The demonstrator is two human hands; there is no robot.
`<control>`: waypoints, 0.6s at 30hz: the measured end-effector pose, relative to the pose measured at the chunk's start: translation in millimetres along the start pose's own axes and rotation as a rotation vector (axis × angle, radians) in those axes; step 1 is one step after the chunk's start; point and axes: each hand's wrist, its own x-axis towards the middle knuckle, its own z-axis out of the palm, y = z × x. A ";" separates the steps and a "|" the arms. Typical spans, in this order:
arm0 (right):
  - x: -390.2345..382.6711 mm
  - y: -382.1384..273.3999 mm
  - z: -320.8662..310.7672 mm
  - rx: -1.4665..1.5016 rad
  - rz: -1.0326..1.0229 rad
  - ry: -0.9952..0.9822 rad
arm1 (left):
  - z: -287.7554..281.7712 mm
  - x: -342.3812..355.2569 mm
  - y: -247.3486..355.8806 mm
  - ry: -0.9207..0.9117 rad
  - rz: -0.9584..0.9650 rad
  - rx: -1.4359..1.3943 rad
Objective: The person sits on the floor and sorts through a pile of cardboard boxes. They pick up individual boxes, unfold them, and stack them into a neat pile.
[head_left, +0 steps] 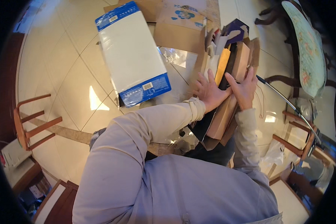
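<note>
In front of me a cardboard box (254, 52) is packed with flattened cartons standing on edge. Among them are an orange-yellow piece (223, 62), a pinkish-brown cardboard piece (241, 61) and a dark purple torn carton (236, 30). My left hand (212, 92) rests with fingers spread on the left side of the bundle. On its right side lies my right hand (243, 91), fingers stretched and thumb pointing toward the left hand. The thumbs come close together over the dark gap between pieces. Neither hand grips anything that I can see.
A large white-and-blue wrapped pack (134, 52) lies on the tiled floor to the left. Opened brown cardboard (177, 37) and clear plastic (173, 56) lie beyond. To the right are a metal pole (283, 98), a floral-cushioned chair (310, 52) and a wooden stool (293, 136).
</note>
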 end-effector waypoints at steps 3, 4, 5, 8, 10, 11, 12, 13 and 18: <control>12.2 -3.6 5.6 -0.185 0.151 0.006 | 7.9 -1.5 5.7 0.009 -0.007 0.021; 12.1 -3.0 6.7 -0.201 0.156 0.011 | 10.3 -2.3 8.0 0.012 -0.003 0.024; 11.5 -1.8 7.9 -0.218 0.161 0.017 | 12.8 -3.3 10.3 0.008 -0.003 0.027; 11.6 1.1 6.7 -0.241 0.156 0.008 | 19.4 -3.1 12.7 0.015 -0.003 0.034; 13.1 0.0 3.8 -0.225 0.134 0.015 | 21.7 0.9 8.8 0.039 0.004 0.033; 14.0 6.5 3.7 -0.110 0.072 0.061 | 20.4 3.3 4.2 0.040 0.023 0.004; 14.9 19.1 3.1 0.006 0.008 0.107 | 18.0 5.3 -1.9 0.043 0.042 -0.027; 15.6 25.3 0.7 0.126 -0.056 0.153 | 14.3 7.0 -6.4 0.049 0.061 -0.053; 13.1 21.7 -6.0 0.023 -0.047 -0.087 | 8.2 7.4 -12.3 0.081 0.104 -0.035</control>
